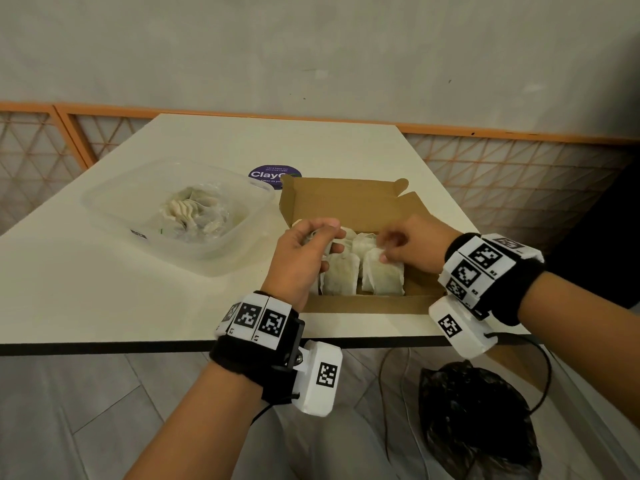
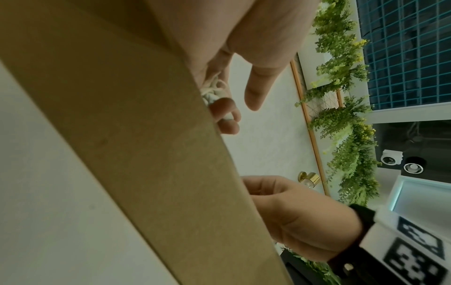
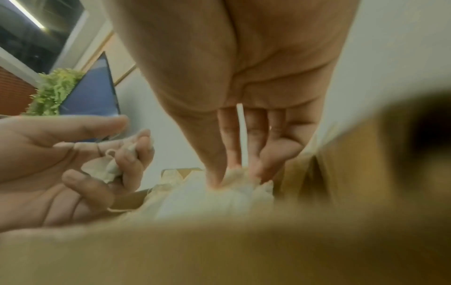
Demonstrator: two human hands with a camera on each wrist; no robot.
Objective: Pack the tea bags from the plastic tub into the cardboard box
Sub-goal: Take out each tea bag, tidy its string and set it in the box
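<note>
Plastic tub at left on tabletop, tea bags heaped inside. Left hand curled, pinching crumpled tea bag over cardboard box. Right hand fingertips pressing packed tea bags inside.

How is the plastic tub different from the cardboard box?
The plastic tub is see-through with rounded corners; the cardboard box is brown, with a flap standing up at the back. Tea bags in the tub sit in a crumpled pile; those in the box lie flat, side by side. Both stand open on the table.
</note>
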